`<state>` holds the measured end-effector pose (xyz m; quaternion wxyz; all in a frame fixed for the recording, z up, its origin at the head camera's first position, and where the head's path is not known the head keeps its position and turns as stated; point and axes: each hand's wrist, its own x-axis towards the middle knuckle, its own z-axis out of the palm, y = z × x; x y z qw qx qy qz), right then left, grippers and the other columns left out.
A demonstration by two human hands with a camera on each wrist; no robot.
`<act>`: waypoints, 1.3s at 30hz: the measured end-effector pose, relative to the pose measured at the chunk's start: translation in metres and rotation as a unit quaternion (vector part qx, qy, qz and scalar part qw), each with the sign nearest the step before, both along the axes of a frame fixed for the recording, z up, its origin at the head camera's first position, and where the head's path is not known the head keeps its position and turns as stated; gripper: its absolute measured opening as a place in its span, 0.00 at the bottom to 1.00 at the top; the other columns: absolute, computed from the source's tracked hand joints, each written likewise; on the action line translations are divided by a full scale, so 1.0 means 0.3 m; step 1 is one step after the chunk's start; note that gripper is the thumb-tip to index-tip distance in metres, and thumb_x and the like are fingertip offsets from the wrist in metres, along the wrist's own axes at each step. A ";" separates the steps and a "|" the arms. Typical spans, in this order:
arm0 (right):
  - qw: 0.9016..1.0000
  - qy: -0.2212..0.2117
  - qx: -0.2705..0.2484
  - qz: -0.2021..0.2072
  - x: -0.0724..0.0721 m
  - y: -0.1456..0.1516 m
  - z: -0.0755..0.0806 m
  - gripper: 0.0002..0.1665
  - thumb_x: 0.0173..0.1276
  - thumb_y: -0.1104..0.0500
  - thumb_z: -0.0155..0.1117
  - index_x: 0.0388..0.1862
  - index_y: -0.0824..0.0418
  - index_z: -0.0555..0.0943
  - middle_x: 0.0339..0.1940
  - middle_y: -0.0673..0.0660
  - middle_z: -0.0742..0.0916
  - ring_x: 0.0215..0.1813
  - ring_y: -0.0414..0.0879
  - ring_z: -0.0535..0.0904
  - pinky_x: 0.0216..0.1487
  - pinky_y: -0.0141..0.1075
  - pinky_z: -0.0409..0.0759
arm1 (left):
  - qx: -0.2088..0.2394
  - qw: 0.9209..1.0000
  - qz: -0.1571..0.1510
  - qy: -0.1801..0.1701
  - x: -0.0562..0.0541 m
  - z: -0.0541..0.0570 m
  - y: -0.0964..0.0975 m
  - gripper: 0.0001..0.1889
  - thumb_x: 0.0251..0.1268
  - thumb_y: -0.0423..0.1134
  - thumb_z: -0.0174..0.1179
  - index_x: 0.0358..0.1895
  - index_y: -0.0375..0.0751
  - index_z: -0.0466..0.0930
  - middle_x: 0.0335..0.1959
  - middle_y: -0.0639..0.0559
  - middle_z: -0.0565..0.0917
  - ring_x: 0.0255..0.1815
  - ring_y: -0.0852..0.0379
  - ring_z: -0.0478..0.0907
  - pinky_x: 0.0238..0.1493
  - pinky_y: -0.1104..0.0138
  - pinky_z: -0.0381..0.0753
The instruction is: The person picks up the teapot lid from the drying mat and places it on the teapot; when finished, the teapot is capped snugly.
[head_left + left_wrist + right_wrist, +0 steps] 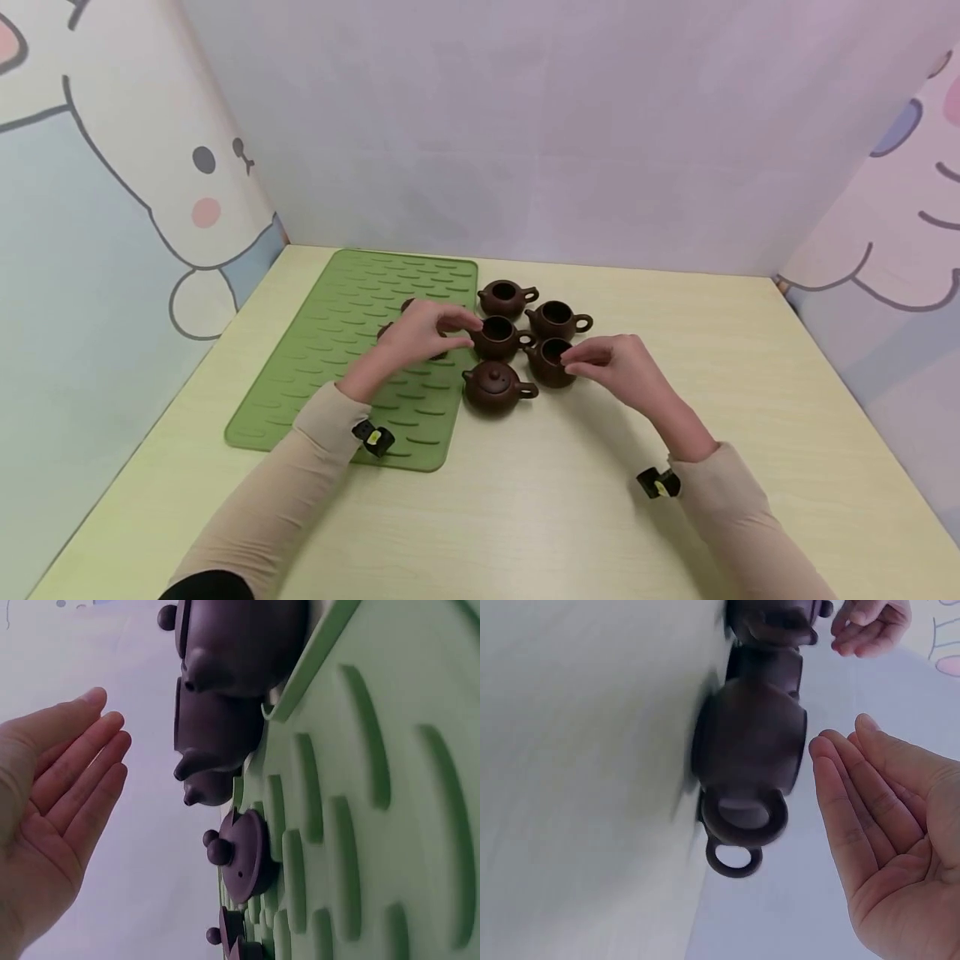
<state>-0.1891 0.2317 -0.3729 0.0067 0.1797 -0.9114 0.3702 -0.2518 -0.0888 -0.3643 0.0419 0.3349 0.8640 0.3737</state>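
Note:
Several small dark brown teapots without lids stand in a cluster, one in front and another in the middle. Nearest me is a teapot with its lid on. Over the mat's right part hovers my left hand, fingers extended and holding nothing. Brown lids, one with a round knob, lie on the green mat, partly hidden by that hand in the head view. My right hand is beside the front lidless teapot, fingers slightly bent and empty; the right wrist view shows a gap between them.
The green ridged mat lies on the left of a pale wooden table, with the teapots along its right edge. A pale wall closes off the back, and cartoon-printed panels stand at both sides.

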 end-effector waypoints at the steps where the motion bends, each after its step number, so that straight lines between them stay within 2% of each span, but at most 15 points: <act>1: 1.000 0.003 -0.002 -0.004 -0.001 0.006 0.005 0.08 0.64 0.61 0.72 0.42 0.57 0.90 0.40 0.54 0.92 0.41 0.42 0.90 0.41 0.27 0.85 | 0.003 1.000 0.003 0.000 -0.004 -0.001 -0.004 0.15 0.64 0.35 0.68 0.53 0.39 0.85 0.50 0.45 0.88 0.52 0.47 0.86 0.54 0.55 0.86; 10: 1.000 0.006 -0.009 -0.023 -0.012 0.062 0.014 0.09 0.65 0.61 0.72 0.44 0.59 0.89 0.40 0.55 0.92 0.39 0.35 0.89 0.41 0.25 0.84 | 0.012 0.999 0.035 -0.023 -0.034 -0.020 -0.039 0.14 0.63 0.32 0.68 0.52 0.38 0.85 0.50 0.44 0.88 0.53 0.47 0.86 0.56 0.62 0.85; 17: 0.999 0.006 -0.014 -0.043 -0.018 0.096 0.006 0.09 0.66 0.60 0.71 0.45 0.59 0.89 0.40 0.57 0.92 0.39 0.29 0.87 0.42 0.22 0.82 | 0.011 0.999 0.048 -0.020 -0.050 -0.045 -0.071 0.15 0.62 0.32 0.69 0.52 0.35 0.84 0.50 0.42 0.88 0.53 0.45 0.85 0.57 0.59 0.85; 21: 0.998 0.002 -0.022 -0.052 -0.021 0.112 0.000 0.09 0.66 0.60 0.70 0.45 0.59 0.89 0.41 0.58 0.92 0.39 0.25 0.85 0.43 0.20 0.82 | 0.007 0.998 0.054 -0.014 -0.059 -0.060 -0.089 0.15 0.61 0.32 0.69 0.52 0.37 0.85 0.50 0.42 0.88 0.53 0.44 0.85 0.57 0.58 0.84; 25: 0.998 0.005 -0.024 -0.061 -0.023 0.123 -0.004 0.09 0.66 0.60 0.71 0.44 0.60 0.89 0.42 0.59 0.92 0.38 0.22 0.84 0.42 0.19 0.81 | 0.005 0.998 0.064 -0.029 -0.068 -0.074 -0.107 0.15 0.62 0.33 0.68 0.52 0.38 0.85 0.50 0.43 0.88 0.54 0.45 0.85 0.59 0.58 0.84; 31: 0.997 0.006 -0.029 -0.068 -0.025 0.133 -0.014 0.09 0.65 0.60 0.71 0.43 0.61 0.89 0.41 0.60 0.92 0.37 0.21 0.83 0.41 0.18 0.81 | -0.018 0.996 0.081 -0.037 -0.068 -0.088 -0.126 0.15 0.64 0.34 0.68 0.53 0.39 0.84 0.51 0.43 0.88 0.53 0.48 0.85 0.57 0.58 0.85; 39: 0.997 -0.006 -0.026 -0.068 -0.029 0.138 -0.028 0.09 0.65 0.61 0.71 0.43 0.61 0.89 0.40 0.60 0.92 0.37 0.23 0.84 0.41 0.20 0.82 | -0.034 0.995 0.081 -0.047 -0.069 -0.106 -0.136 0.14 0.64 0.32 0.67 0.53 0.37 0.84 0.49 0.43 0.88 0.51 0.48 0.86 0.54 0.57 0.85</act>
